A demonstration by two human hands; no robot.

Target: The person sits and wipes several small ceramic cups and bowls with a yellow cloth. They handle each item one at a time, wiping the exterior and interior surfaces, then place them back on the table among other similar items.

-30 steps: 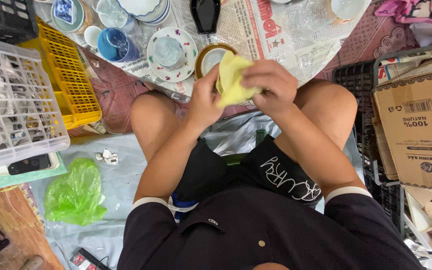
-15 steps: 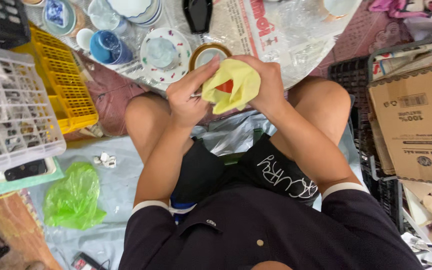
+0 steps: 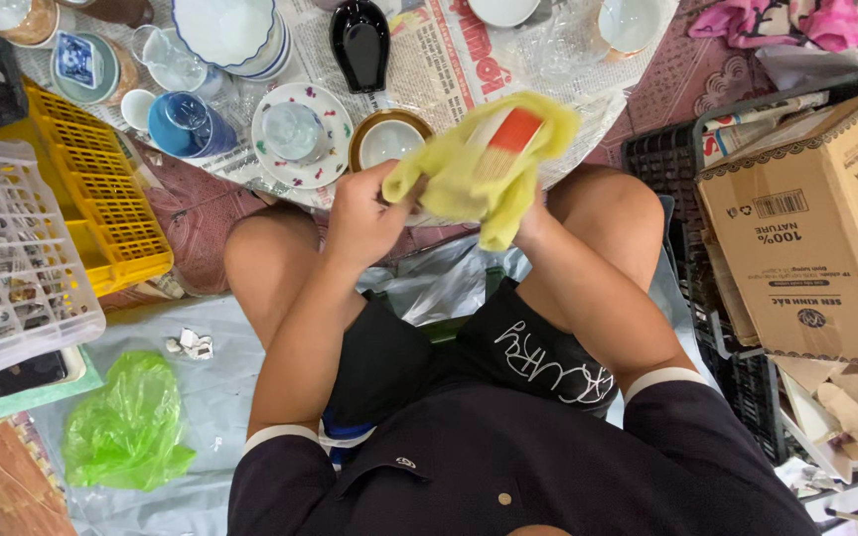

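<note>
Your left hand point(image 3: 364, 218) grips the yellow cloth point(image 3: 479, 169) bunched over a red-and-white object point(image 3: 508, 134); your right hand is hidden under the cloth, grip unclear. They sit above your knees, close to the brown-rimmed cup point(image 3: 389, 139). The cardboard box point(image 3: 806, 228) crowds your right, the yellow crate point(image 3: 101, 189) your left.

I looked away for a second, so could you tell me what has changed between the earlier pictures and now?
The yellow cloth has been spread wider over the item with the red patch, and now hides the right hand. The left hand keeps gripping its near edge. The floral saucer, blue cup and yellow crate lie as before.
</note>
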